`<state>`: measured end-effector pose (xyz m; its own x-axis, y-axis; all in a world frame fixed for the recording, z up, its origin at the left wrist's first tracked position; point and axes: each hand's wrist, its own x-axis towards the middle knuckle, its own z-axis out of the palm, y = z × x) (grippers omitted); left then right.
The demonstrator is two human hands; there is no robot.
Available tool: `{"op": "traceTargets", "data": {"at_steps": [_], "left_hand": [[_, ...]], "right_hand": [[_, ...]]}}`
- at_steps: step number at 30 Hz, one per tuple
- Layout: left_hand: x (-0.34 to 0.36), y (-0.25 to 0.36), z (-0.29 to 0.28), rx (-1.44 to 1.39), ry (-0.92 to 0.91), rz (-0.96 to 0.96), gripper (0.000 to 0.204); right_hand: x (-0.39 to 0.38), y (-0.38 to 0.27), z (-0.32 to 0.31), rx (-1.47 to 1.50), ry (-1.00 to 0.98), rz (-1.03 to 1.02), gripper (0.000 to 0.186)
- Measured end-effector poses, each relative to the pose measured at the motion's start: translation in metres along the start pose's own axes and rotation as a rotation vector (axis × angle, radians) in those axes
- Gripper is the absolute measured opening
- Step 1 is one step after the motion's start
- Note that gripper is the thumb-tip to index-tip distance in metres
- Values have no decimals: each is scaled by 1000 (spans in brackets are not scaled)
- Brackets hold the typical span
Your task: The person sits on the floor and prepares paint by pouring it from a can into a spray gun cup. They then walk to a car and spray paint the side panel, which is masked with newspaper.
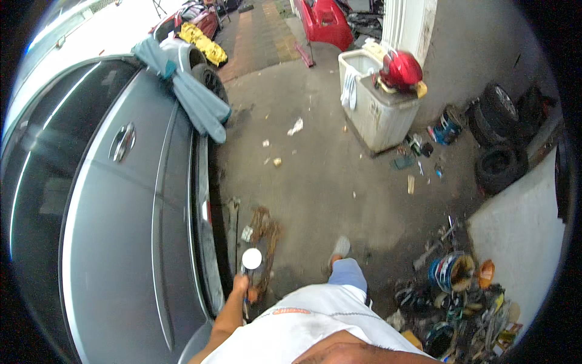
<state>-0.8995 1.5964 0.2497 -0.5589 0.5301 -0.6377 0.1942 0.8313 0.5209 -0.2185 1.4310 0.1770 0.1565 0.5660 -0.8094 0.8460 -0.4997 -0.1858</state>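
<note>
My left hand (240,283) is closed around the handle of what looks like a spray gun with a round white cup top (251,259). It is held low, close beside the lower edge of the silver-grey car (130,212). The car's door handle (123,142) is above and to the left of the hand. Past the spray gun, a brown stained patch (262,223) and a small pale scrap (247,233) lie on the floor. My right hand does not show; only my white shirt and one leg appear on that side.
A grey-blue cloth (197,103) drapes over the car's front part. A pale bin (379,121) carries a red helmet-like object (401,70). Tyres (500,167) lean at the right wall. Buckets (451,272) and jumbled parts crowd the lower right. A red bumper (327,24) stands far off.
</note>
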Motion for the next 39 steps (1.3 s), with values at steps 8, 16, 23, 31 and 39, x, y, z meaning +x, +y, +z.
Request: {"op": "traceTargets", "data": {"at_steps": [8,16,23,31,39], "left_hand": [[68,71,48,34,52,-607,34],[207,222,83,-39,-18,-543,23],[417,413,24,-326,-9,-398,14],[663,675,-51,-485,144,-167,16],[775,864,-52,-464,209,-365,16]], "right_hand": [[291,-376,-396,134,473,-328,56],[416,-757,-629,154,692,-777,44],[476,-862,-622,34,249,-643,44],[607,-997,-686,295,268,-530,41],[792,-1270,-866,157,353,-637,43]]}}
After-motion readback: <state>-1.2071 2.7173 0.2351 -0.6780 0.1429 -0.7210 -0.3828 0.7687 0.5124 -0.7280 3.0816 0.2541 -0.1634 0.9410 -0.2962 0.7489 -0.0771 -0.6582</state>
